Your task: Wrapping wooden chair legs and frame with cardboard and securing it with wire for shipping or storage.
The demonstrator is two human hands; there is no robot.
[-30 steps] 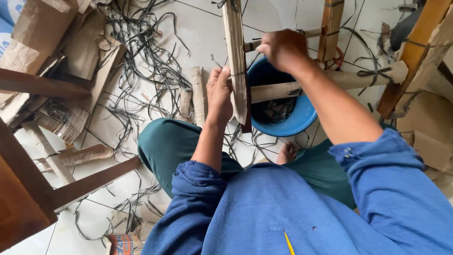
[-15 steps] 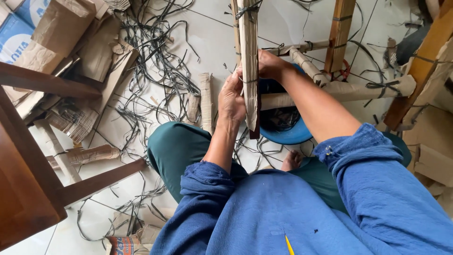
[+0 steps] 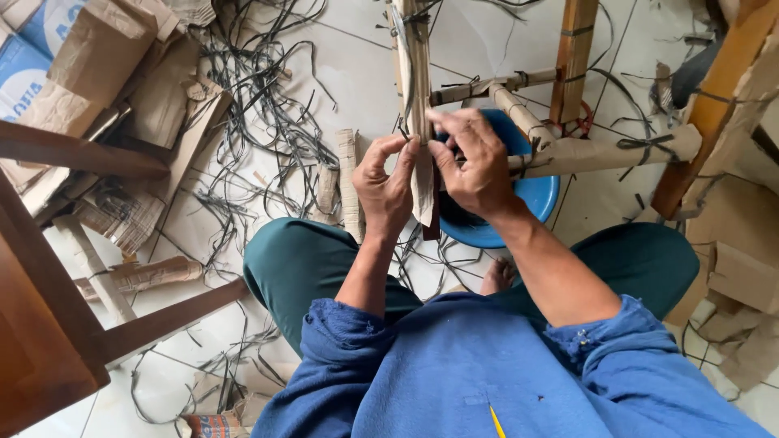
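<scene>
Both hands strip the paper wrapping from an upright wooden chair leg.

The left hand (image 3: 388, 182) pinches the edge of the brown paper wrap (image 3: 422, 191) on the chair leg (image 3: 414, 73), thumb and fingers closed on it; the right hand (image 3: 475, 162) closes its fingertips on the same wrap from the other side. The leg stands before the knees, over a blue basin (image 3: 531, 199). Its upper part looks bare; the crossbars (image 3: 600, 150) remain wrapped and tied. Cut black straps (image 3: 268, 122) and torn paper litter the floor.
</scene>
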